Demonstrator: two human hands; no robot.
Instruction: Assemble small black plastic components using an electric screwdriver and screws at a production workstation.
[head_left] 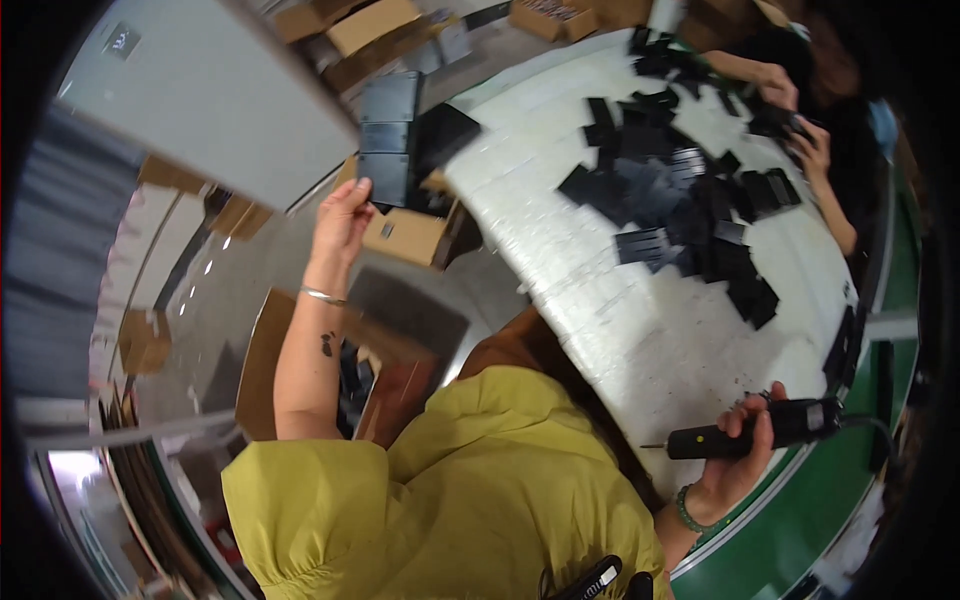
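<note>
My left hand (344, 215) is stretched out past the table's left edge, its fingers closed on the near end of a dark plastic panel (388, 137) in three sections. Beyond the panel, a black flat piece (447, 134) lies at the table corner. My right hand (748, 450) is wrapped round a black electric screwdriver (705, 440) over the near right part of the table. Its thin bit points left, and a cable runs off its right end. Black plastic parts (655, 190) lie heaped across the middle of the white table (530, 215).
Across the table, another person's hands (778, 88) handle a black part. An open carton (262, 350) with dark parts stands below my left arm. Another carton (410, 235) sits beside the table's left edge. A large pale panel (215, 95) stands at the far left.
</note>
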